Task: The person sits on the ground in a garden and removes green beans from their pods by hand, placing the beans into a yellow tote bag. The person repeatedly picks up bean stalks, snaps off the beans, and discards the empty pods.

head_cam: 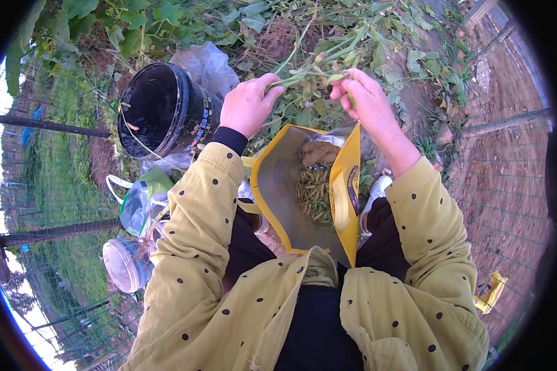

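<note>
My left hand [248,105] grips the green stems of an uprooted-looking bean plant [301,76], held over the heap of vines. At the plant's other side, my right hand [365,96] pinches a green bean pod [337,77] between thumb and fingers. Another bit of green shows beneath the right fingers. Below both hands a yellow bag [270,181] with a grey lining stands wide open between my feet. Many green and brownish pods [313,197] lie at its bottom. A brown item [319,153] in clear plastic rests in the bag's far end.
A black bucket [197,118] lies tipped on the left, against a clear plastic sheet [205,62]. Nearer are a green-and-clear bag [139,204] and a lidded pale tub [123,266]. Wire fencing [501,185] runs along both sides. Leafy vines [315,104] cover the ground ahead.
</note>
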Demonstrator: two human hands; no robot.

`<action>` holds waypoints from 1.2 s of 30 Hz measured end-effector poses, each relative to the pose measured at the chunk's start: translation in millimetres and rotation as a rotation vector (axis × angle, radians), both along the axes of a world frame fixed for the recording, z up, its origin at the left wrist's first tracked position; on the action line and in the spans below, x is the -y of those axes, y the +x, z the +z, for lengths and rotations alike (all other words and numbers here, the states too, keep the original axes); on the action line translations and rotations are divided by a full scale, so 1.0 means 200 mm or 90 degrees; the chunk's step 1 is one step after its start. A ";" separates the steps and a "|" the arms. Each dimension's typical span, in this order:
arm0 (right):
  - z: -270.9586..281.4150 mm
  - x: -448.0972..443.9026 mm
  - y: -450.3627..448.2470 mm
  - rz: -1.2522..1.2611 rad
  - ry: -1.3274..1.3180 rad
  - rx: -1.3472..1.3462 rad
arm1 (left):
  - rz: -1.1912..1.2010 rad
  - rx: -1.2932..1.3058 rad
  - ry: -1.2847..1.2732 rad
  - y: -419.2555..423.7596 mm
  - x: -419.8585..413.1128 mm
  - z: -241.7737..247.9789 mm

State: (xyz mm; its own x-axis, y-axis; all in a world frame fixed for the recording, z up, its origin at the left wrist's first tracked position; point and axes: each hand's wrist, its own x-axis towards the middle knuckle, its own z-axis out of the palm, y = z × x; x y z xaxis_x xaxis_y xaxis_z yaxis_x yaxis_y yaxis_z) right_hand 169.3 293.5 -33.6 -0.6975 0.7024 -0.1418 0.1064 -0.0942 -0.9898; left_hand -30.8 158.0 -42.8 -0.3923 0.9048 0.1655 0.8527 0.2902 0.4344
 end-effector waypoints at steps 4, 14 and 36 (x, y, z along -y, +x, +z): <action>-0.05 -0.11 -0.01 -0.067 0.313 0.143 | -0.039 0.019 0.030 0.04 -0.01 0.02; 0.00 -0.06 -0.06 0.055 0.436 0.361 | -0.079 -0.068 0.055 0.08 0.03 0.01; 0.01 0.28 0.03 0.545 0.015 0.092 | 0.044 -0.015 0.061 -0.09 0.09 0.03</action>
